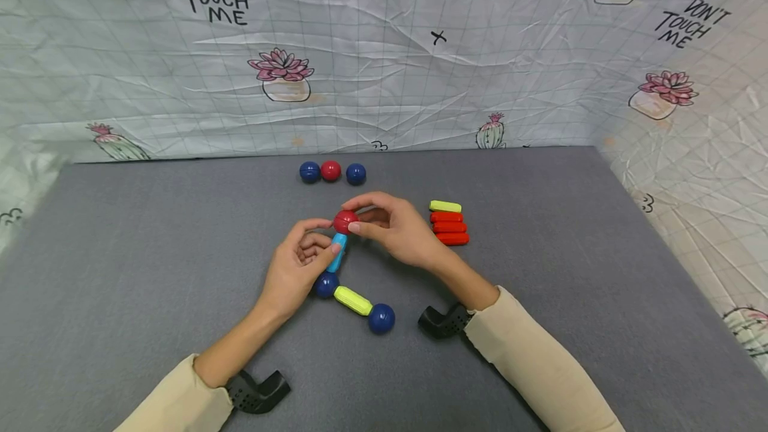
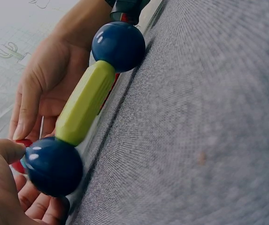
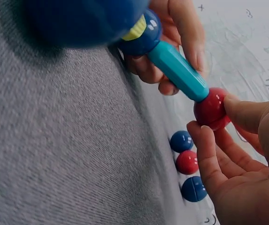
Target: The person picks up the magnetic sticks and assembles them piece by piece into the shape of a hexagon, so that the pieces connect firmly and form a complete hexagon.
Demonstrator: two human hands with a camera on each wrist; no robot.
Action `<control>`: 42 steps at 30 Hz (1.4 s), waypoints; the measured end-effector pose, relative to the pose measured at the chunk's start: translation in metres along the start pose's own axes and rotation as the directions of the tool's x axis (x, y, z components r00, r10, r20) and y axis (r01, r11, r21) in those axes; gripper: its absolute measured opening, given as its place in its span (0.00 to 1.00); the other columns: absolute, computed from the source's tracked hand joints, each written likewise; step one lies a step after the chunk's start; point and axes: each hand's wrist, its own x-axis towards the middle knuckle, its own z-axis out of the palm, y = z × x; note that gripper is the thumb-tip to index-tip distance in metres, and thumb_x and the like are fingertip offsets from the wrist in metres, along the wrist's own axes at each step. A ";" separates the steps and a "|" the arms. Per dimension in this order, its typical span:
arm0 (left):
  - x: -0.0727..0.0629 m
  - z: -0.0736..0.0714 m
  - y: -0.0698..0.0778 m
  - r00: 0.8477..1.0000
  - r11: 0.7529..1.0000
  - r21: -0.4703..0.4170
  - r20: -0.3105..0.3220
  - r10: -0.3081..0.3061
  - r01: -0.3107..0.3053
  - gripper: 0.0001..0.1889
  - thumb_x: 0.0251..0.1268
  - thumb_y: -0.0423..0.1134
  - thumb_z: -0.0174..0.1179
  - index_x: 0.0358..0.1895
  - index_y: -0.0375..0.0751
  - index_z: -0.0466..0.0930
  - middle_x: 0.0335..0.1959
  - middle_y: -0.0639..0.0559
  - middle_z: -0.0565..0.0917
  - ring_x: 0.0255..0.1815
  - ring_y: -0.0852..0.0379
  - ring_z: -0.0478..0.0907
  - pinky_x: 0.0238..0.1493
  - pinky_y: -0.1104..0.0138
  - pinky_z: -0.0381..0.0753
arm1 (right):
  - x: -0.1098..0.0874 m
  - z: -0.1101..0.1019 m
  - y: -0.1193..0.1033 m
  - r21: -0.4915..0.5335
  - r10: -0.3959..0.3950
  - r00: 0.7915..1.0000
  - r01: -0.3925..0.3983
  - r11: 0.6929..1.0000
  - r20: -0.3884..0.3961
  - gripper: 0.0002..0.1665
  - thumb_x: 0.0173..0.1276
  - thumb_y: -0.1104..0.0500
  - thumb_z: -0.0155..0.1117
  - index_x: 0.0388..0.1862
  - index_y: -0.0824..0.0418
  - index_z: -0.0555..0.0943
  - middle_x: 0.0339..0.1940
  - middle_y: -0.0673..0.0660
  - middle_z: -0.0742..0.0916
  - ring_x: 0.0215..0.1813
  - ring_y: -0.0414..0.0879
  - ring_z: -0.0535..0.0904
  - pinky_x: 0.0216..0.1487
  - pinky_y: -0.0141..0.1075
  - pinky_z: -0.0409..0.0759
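Note:
A chain of rods and balls lies between the two hands. My left hand [image 1: 295,267] holds the light blue rod [image 1: 338,253] between thumb and fingers. At that rod's far end is a red ball [image 1: 345,222], which my right hand [image 1: 396,227] pinches; in the right wrist view the ball [image 3: 211,108] touches the rod's tip. The rod's near end meets a blue ball [image 1: 327,285]. From there a yellow-green rod [image 1: 353,301] runs to a second blue ball [image 1: 381,319]. The left wrist view shows the yellow-green rod [image 2: 86,102] between its two blue balls.
Two blue balls and a red ball [image 1: 331,171] stand in a row near the grey table's [image 1: 180,252] back edge. Right of my right hand lie a yellow-green rod [image 1: 445,207] and several red rods [image 1: 449,227]. A printed cloth [image 1: 372,52] hangs behind the table.

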 end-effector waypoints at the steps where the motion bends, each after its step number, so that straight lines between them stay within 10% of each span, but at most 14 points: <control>1: 0.000 0.000 0.000 1.000 1.000 -0.004 -0.001 -0.011 0.011 0.19 0.64 0.31 0.62 0.57 0.33 0.70 0.33 0.39 0.81 0.26 0.60 0.75 0.29 0.74 0.74 | 0.000 0.001 0.000 -0.001 0.002 1.000 -0.002 1.000 0.002 0.17 0.67 0.62 0.64 0.55 0.58 0.79 0.53 0.51 0.81 0.50 0.44 0.81 0.48 0.37 0.80; 24: 0.001 0.000 0.000 1.000 0.999 -0.042 -0.029 -0.012 0.011 0.19 0.69 0.32 0.57 0.61 0.34 0.68 0.36 0.41 0.78 0.19 0.58 0.70 0.21 0.68 0.72 | 0.000 0.005 -0.006 0.053 -0.007 0.998 0.003 0.999 0.067 0.19 0.69 0.70 0.58 0.58 0.68 0.75 0.56 0.61 0.80 0.55 0.51 0.80 0.54 0.36 0.77; 42: 0.000 -0.001 0.000 0.998 0.997 -0.071 -0.055 -0.042 0.038 0.20 0.67 0.33 0.60 0.61 0.38 0.71 0.40 0.43 0.80 0.21 0.58 0.71 0.21 0.69 0.72 | 0.000 -0.005 -0.007 -0.050 -0.018 0.999 0.020 0.999 0.049 0.16 0.71 0.60 0.59 0.57 0.57 0.78 0.54 0.51 0.82 0.52 0.45 0.80 0.52 0.36 0.78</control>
